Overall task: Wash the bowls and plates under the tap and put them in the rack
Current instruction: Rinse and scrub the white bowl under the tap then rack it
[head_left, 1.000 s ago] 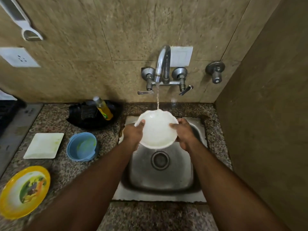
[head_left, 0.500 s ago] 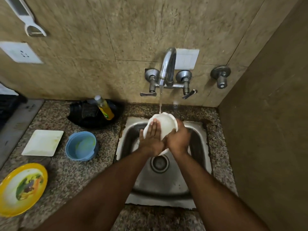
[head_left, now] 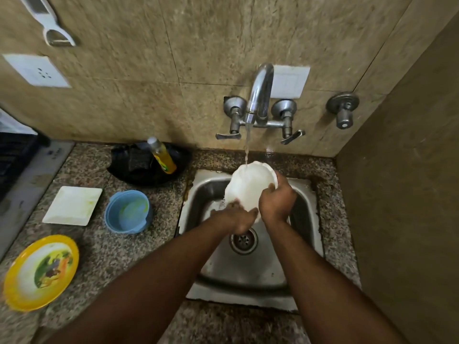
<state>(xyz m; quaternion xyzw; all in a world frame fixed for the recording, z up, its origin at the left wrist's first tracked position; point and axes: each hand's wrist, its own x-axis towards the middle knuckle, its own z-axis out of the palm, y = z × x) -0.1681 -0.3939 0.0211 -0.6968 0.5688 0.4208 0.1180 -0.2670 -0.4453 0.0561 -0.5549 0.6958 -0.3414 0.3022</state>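
Note:
A white scalloped plate [head_left: 248, 184] is tilted on edge over the steel sink [head_left: 305, 219], under the water running from the tap [head_left: 259, 95]. My right hand [head_left: 275, 202] grips its right rim. My left hand [head_left: 236, 217] presses flat against its lower edge. On the granite counter to the left lie a white square plate [head_left: 73, 206], a blue bowl [head_left: 128, 212] and a yellow plate [head_left: 41, 271] with a picture on it. No rack can be made out for certain.
A yellow soap bottle [head_left: 162, 156] leans in a black dish [head_left: 149, 167] behind the blue bowl. A dark crate-like object [head_left: 15, 157] sits at the far left edge. A wall closes off the right side. A white peeler [head_left: 49, 23] hangs top left.
The plate went from lying flat between both hands to standing tilted under the stream. My left hand slid from the plate's face down to its lower edge.

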